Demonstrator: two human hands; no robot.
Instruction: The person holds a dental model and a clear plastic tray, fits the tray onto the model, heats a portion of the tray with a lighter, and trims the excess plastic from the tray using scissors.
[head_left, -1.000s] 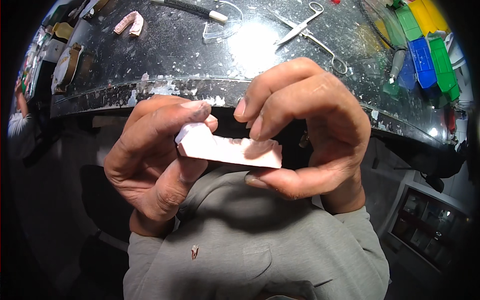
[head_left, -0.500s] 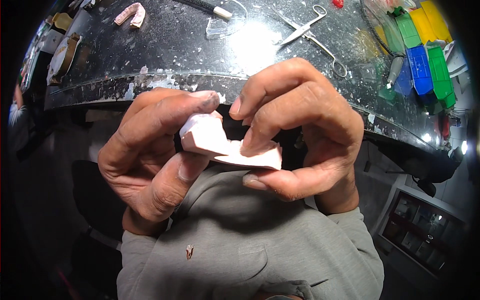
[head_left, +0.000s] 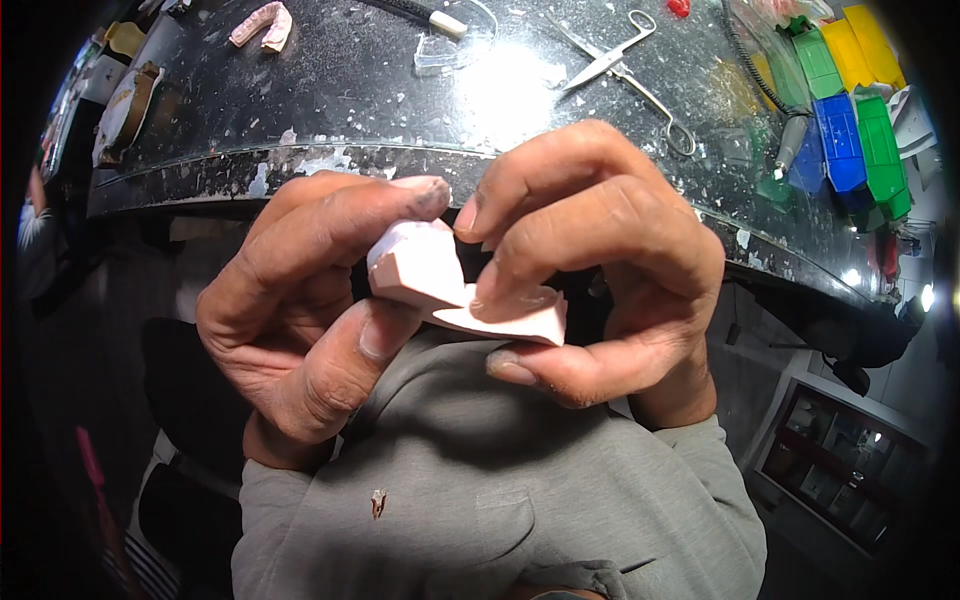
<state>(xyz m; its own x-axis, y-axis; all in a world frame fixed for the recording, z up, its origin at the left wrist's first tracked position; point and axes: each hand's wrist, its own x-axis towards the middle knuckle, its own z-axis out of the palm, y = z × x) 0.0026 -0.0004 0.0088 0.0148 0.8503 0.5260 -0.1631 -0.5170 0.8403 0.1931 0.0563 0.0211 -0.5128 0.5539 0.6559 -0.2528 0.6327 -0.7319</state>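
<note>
A pale pink dental plaster model [head_left: 415, 275] is held between my two hands, in front of the bench edge. Its left part is a taller block with a white top, and its right part is a thin, flat ledge. Whether these are one piece or two pressed together, I cannot tell. My left hand [head_left: 265, 290] pinches the block, index finger on top and thumb on the near side. My right hand [head_left: 640, 240] grips the ledge, fingertips on its upper face and thumb beneath. Fingers cover much of the model's far side.
On the dark, plaster-flecked bench [head_left: 340, 110] lie a horseshoe-shaped pink dental cast [head_left: 270, 20], metal scissors [head_left: 610, 65] and a small clear tray [head_left: 445, 60]. A handpiece with coiled cord [head_left: 790, 145] rests near blue [head_left: 842, 140] and green plastic bins [head_left: 882, 155] at the right.
The model's left block has tilted and shifted slightly to the right, showing more of its front face. The right fingertips have slid a little left along the ledge. Both hands keep their grip.
</note>
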